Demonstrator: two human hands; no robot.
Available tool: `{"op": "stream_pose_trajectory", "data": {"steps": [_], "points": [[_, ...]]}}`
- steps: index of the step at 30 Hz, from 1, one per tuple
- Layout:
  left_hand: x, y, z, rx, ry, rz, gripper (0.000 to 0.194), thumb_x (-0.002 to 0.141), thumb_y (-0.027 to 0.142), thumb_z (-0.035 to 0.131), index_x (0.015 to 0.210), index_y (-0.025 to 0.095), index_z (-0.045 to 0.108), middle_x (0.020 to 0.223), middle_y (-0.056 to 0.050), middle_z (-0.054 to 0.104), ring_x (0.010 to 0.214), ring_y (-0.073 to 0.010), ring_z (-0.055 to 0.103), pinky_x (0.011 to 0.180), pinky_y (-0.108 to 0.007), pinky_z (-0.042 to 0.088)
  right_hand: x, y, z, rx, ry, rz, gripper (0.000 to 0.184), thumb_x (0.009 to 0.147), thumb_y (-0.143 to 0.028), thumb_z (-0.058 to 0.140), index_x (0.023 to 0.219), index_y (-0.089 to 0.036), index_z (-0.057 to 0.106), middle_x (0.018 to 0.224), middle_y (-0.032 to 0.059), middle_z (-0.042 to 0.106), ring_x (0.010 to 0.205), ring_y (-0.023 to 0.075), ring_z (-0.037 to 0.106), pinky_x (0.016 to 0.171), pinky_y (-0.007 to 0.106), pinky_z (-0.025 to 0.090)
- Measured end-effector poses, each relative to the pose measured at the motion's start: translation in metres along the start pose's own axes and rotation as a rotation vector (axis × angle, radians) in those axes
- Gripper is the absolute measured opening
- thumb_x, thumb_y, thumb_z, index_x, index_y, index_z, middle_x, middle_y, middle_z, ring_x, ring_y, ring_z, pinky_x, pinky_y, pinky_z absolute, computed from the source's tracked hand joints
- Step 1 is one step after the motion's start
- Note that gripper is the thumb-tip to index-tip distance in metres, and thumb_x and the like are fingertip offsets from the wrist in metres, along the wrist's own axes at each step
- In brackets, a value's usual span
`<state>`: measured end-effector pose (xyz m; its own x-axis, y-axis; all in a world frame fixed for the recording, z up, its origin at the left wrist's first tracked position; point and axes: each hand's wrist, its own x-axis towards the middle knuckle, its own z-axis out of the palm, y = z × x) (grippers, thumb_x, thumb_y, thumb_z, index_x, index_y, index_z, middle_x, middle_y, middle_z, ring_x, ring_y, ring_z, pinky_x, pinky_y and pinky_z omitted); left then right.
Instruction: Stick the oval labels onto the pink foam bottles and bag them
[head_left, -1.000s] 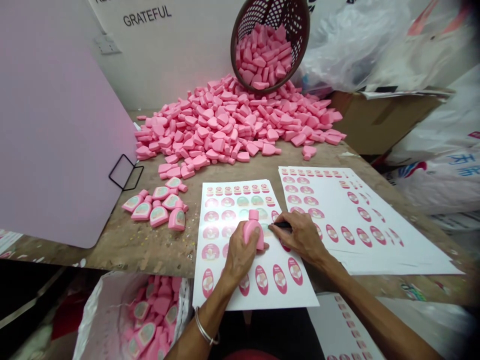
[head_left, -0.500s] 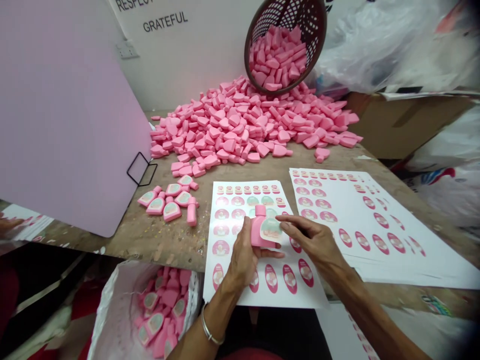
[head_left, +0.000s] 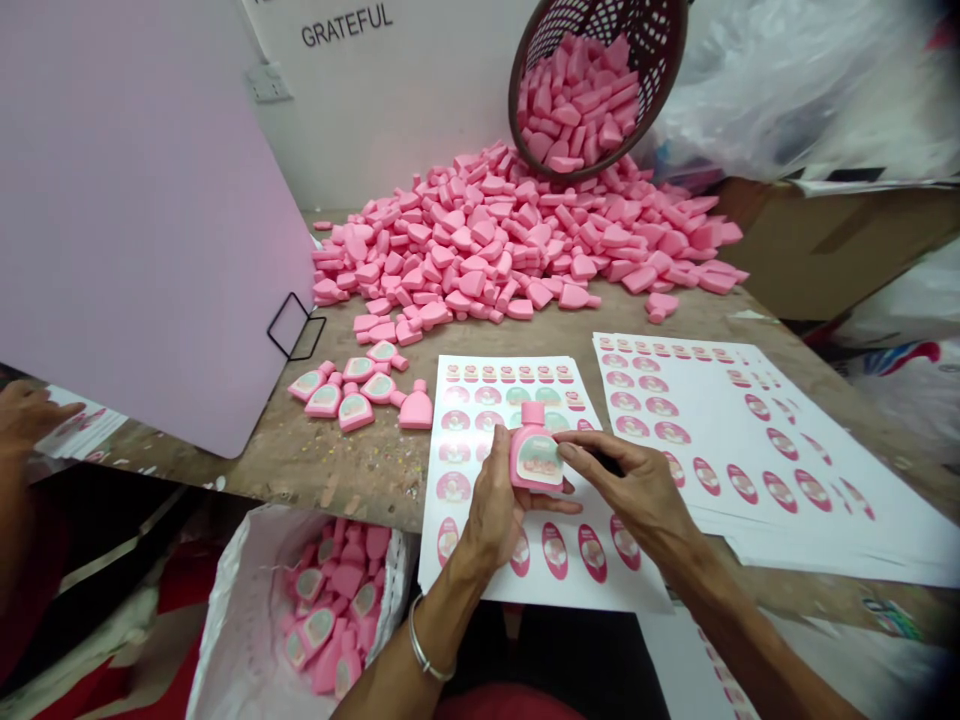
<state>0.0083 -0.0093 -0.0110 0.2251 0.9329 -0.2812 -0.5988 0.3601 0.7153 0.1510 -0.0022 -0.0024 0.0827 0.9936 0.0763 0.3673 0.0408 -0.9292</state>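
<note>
My left hand (head_left: 495,505) is closed around a small pink bottle (head_left: 532,412), cap up, its broad face towards me. On that face lies a green-and-white label sticker (head_left: 538,460). My right hand (head_left: 630,485) pinches at the label's right edge with thumb and forefinger. Under both hands is a white sticker sheet (head_left: 637,592) with rows of pink stickers and a few pale green ones. Left of the sheet lie several labelled bottles (head_left: 355,409) in a cluster, beside a pink bottle (head_left: 415,408) with no label visible.
A heap of pink bottles (head_left: 480,240) covers the table's back, below a tipped brown basket (head_left: 517,110). More sticker sheets (head_left: 720,420) lie right. A white sack (head_left: 240,600) with bottles stands below the front edge. A pink board (head_left: 150,220) rises left; another person's hand (head_left: 30,415) shows beyond it.
The label, earlier skewed off the bottle's right side, now sits centred on its face. An unlabelled bottle in the cluster went from edge-on to broad side showing. The view shifted slightly.
</note>
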Motion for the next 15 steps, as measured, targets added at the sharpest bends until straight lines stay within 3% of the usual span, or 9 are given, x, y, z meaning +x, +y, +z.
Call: {"op": "stream_pose_trajectory", "data": {"steps": [8,15], "points": [[0.0002,0.0,-0.0024,0.013,-0.016,0.0,0.058,0.09,0.059,0.04,0.105,0.008,0.063,0.089,-0.012,0.068,0.078,-0.021,0.067,0.068,-0.036,0.06,0.0014,0.001,0.0024,-0.02,0.009,-0.02,0.033,0.074,-0.051,0.069,0.086,-0.021,0.075,0.08,0.0057,0.073,0.075,0.022,0.066,0.066,0.033,0.053],[-0.0021,0.005,-0.002,0.153,-0.126,0.079,0.035,0.081,0.035,0.067,0.107,0.015,0.056,0.092,-0.004,0.058,0.074,-0.0141,0.062,0.064,-0.031,0.06,0.0019,0.0,0.0016,-0.001,0.015,-0.037,0.027,0.074,-0.047,0.069,0.085,-0.022,0.074,0.082,0.0037,0.073,0.074,0.0197,0.065,0.065,0.03,0.051]]}}
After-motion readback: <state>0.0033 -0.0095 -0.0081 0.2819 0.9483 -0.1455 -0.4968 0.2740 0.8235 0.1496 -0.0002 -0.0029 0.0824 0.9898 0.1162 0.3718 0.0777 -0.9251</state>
